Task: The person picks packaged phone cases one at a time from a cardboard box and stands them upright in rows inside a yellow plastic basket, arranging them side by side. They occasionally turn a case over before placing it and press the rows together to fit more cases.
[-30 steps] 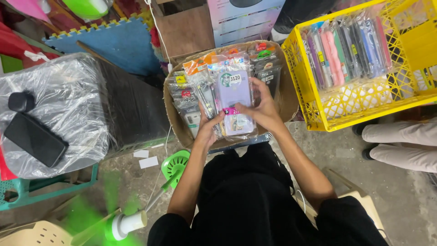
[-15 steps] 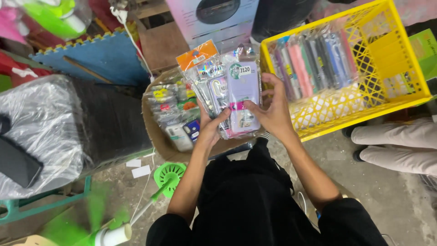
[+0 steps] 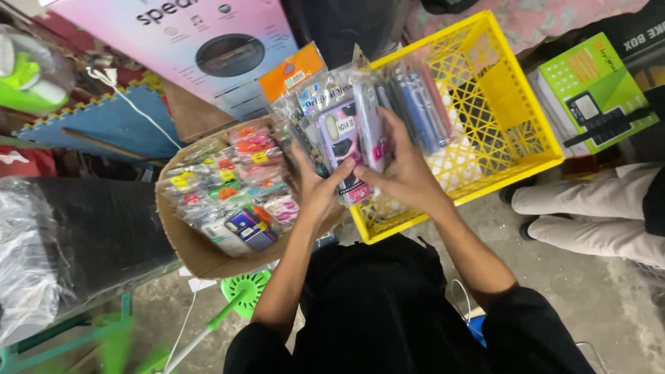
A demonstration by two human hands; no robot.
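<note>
Plastic-sleeved packs (image 3: 339,131), fanned upright, long axis pointing away from the body, clasped between left hand (image 3: 316,188) and right hand (image 3: 405,173), held above the gap between cardboard box (image 3: 181,232) and yellow crate (image 3: 499,118).

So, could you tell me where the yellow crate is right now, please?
In the head view, the yellow crate sits upper right, behind the right hand, between the cardboard box and green box.

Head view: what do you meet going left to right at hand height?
Plastic-wrapped black bundle → cardboard box of packets → left hand → stack of phone-case packets → right hand → yellow crate → green box.
</note>
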